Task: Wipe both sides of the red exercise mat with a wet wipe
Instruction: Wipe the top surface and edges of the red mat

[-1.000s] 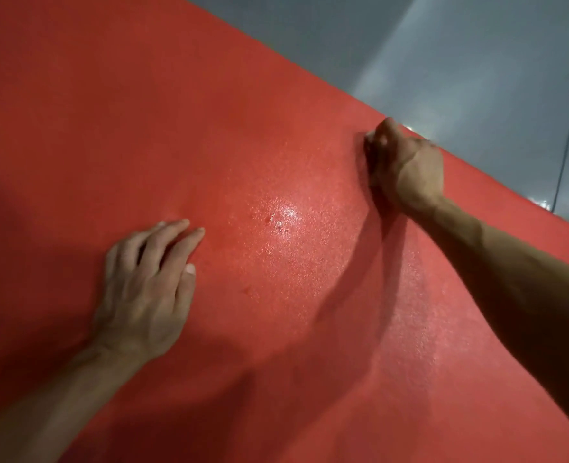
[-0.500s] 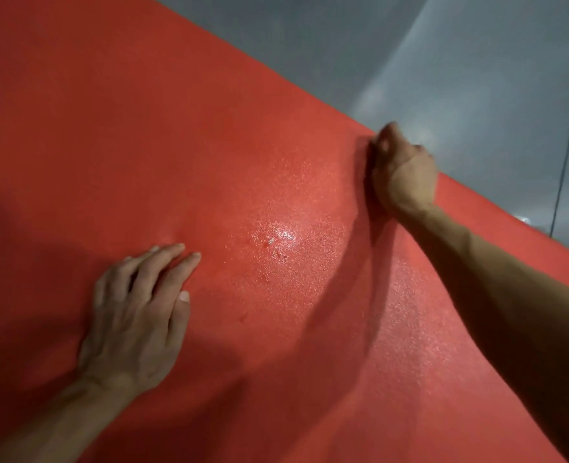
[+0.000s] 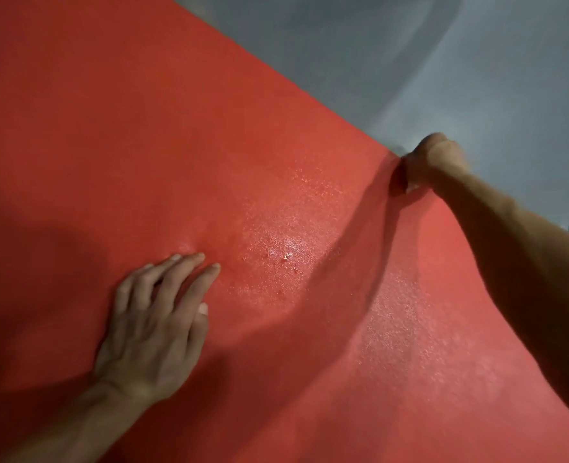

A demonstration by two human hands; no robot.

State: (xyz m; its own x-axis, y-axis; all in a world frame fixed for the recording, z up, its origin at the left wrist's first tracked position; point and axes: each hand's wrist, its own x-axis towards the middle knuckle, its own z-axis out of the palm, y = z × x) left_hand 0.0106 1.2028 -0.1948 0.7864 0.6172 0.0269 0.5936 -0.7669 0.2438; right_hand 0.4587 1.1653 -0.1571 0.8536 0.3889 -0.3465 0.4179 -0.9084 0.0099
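left hand: flat on the red mat, fingers straight, just pressing down | mat: spread over most of the view, wet shiny patch mid-way | right hand: way out at the mat's far edge, fingers curled tight, wipe itself hidden so can't tell what it grips | grey floor beyond

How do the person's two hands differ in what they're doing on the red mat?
The left hand lies flat in the middle of the mat, fingers straight and spread; the right hand is curled into a fist at the mat's far edge, beside the grey floor. The left hand holds nothing; whether the right hand holds a wipe cannot be seen. The left hand is close to the camera, the right stretched far out. Both touch the mat.
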